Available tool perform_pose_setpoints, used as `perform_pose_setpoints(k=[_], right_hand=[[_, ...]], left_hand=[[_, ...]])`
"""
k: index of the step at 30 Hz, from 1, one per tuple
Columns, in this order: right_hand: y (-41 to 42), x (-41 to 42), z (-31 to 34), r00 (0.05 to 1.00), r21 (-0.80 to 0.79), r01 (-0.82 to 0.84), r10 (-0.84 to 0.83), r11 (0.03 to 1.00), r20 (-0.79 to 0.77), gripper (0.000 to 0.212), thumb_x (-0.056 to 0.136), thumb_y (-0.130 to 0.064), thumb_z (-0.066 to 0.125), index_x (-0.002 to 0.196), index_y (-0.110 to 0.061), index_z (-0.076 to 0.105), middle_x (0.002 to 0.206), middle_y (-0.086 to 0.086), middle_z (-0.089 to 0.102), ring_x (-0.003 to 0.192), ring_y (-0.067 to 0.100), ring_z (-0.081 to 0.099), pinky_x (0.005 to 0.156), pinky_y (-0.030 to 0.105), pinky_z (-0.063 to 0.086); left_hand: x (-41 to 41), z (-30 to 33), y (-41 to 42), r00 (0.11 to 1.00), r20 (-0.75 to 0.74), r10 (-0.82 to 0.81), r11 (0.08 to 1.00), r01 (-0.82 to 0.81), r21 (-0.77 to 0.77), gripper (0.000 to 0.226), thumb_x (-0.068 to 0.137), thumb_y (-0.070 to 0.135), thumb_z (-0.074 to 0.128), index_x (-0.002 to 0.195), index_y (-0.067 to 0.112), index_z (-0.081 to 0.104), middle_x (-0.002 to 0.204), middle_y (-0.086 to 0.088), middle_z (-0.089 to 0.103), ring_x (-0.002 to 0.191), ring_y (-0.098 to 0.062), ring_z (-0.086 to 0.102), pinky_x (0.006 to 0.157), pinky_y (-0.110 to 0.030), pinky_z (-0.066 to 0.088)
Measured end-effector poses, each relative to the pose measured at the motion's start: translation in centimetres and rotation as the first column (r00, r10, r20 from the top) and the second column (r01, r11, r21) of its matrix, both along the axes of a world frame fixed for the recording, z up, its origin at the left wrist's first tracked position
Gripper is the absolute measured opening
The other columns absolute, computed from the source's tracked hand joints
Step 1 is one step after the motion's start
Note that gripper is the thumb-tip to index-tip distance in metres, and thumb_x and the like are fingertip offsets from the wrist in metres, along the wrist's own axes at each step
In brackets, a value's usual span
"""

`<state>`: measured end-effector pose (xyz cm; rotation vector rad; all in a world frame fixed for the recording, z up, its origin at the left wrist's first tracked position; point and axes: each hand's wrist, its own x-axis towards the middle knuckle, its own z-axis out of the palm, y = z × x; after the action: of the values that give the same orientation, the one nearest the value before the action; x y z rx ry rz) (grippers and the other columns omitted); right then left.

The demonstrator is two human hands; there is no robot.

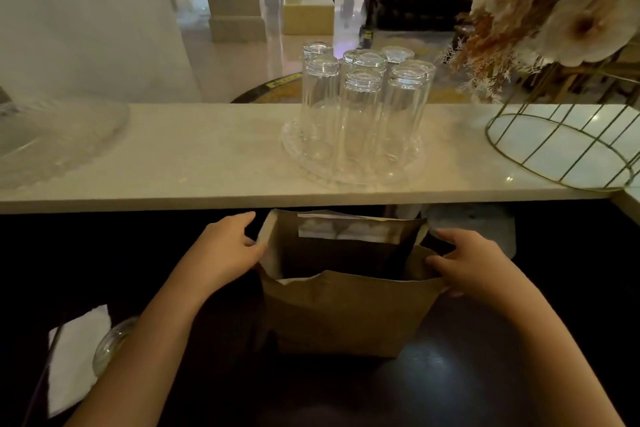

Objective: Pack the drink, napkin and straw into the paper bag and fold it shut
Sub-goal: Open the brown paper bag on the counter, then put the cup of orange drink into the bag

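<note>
A brown paper bag (346, 315) stands upright on the dark lower counter, its mouth wide open and its inside dark. My left hand (225, 246) touches the bag's left rim, fingers bent against the white gusset. My right hand (474, 260) pinches the right rim, thumb inside. At the lower left lies a white napkin (74, 357) with a thin dark straw (52, 354) across it. Beside it, partly behind my left forearm, stands a clear domed drink lid (112, 343).
A white marble shelf (207, 163) runs above the bag. On it stand several upturned glasses on a clear tray (356, 121), a glass dish (52, 139) at the left and a gold wire basket (571, 146) with dried flowers at the right.
</note>
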<state>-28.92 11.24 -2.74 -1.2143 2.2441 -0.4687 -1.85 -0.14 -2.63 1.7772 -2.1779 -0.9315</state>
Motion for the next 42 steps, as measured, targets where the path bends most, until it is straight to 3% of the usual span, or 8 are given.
perform_pose_setpoints(k=[3,8,12,16,20,27,37,42], right_hand=[[0.2,0.3,0.4,0.978,0.04,-0.086,0.076,0.996,0.195,0.041,0.087,-0.003,0.048,0.124,-0.021,0.048,0.077,0.001,0.068,0.058,0.012,0.07,0.045,0.018,0.054],[-0.8,3.4,0.4,0.953,-0.006,-0.146,0.142,0.989,0.269,0.034,0.091,-0.004,0.042,0.114,-0.027,0.05,0.077,0.007,0.072,0.059,0.014,0.072,0.044,0.017,0.052],[-1.7,6.1,0.5,0.94,-0.028,-0.2,0.2,0.979,0.278,0.037,0.09,-0.002,0.045,0.108,-0.034,0.047,0.075,0.007,0.072,0.057,0.014,0.071,0.043,0.017,0.053],[-1.8,7.9,0.9,0.932,-0.039,-0.223,0.225,0.974,0.283,0.047,0.088,0.003,0.046,0.098,-0.042,0.049,0.073,0.007,0.074,0.057,0.016,0.072,0.044,0.021,0.055],[-1.8,9.5,1.0,0.926,-0.043,-0.224,0.226,0.974,0.302,0.054,0.087,0.007,0.045,0.089,-0.047,0.049,0.061,0.002,0.074,0.057,0.02,0.072,0.043,0.022,0.055],[-1.0,11.6,1.4,0.92,-0.062,-0.21,0.219,0.976,0.326,0.051,0.087,0.009,0.044,0.086,-0.042,0.051,0.06,0.005,0.072,0.056,0.02,0.071,0.042,0.021,0.055],[-0.1,13.9,1.7,0.933,-0.064,-0.215,0.224,0.975,0.282,0.056,0.087,0.001,0.048,0.095,-0.055,0.043,0.08,0.006,0.073,0.067,0.016,0.073,0.058,0.032,0.06],[-0.4,15.4,1.8,0.922,-0.091,-0.251,0.266,0.964,0.28,0.051,0.088,-0.003,0.048,0.092,-0.054,0.043,0.083,0.003,0.071,0.068,0.011,0.072,0.057,0.025,0.059]], left_hand=[[2.2,0.6,-0.1,0.995,-0.066,-0.074,0.996,0.077,0.045,0.036,0.09,0.017,0.052,0.122,0.033,0.056,0.091,0.006,0.073,0.081,-0.007,0.065,0.07,-0.026,0.055],[5.6,2.3,-0.1,0.98,-0.082,-0.184,0.978,0.191,0.083,0.038,0.09,0.015,0.052,0.099,0.051,0.054,0.092,0.016,0.069,0.083,-0.002,0.065,0.07,-0.024,0.056],[10.4,0.8,-1.2,0.979,-0.169,-0.114,0.988,0.129,0.082,0.039,0.09,0.03,0.052,0.129,0.034,0.047,0.106,0.012,0.066,0.088,-0.004,0.068,0.082,-0.027,0.054],[15.9,-4.7,-1.6,0.985,0.105,-0.139,0.99,0.135,0.049,0.078,0.079,0.039,0.067,0.143,0.034,0.023,0.15,-0.003,0.03,0.134,-0.018,0.034,0.102,-0.026,0.034],[18.4,-11.1,0.1,0.801,0.5,-0.33,0.943,0.258,0.209,0.103,0.069,0.04,0.073,0.144,0.04,0.002,0.158,-0.004,-0.006,0.145,-0.027,-0.002,0.112,-0.052,0.02],[20.6,-13.8,-0.2,0.855,0.404,-0.326,0.944,0.315,0.094,0.09,0.07,0.032,0.07,0.143,0.037,0.017,0.151,-0.003,0.017,0.138,-0.025,0.02,0.104,-0.031,0.038],[22.2,3.6,-2.8,0.958,0.132,-0.255,0.943,0.277,-0.186,0.076,0.057,0.048,0.077,0.12,0.058,0.036,0.119,0.008,0.038,0.107,-0.013,0.046,0.089,-0.028,0.041],[18.4,13.1,-2.2,0.94,0.133,-0.315,0.846,0.341,-0.411,0.079,0.041,0.073,0.054,0.116,0.064,0.031,0.12,0.011,0.041,0.107,-0.012,0.045,0.088,-0.032,0.037]])
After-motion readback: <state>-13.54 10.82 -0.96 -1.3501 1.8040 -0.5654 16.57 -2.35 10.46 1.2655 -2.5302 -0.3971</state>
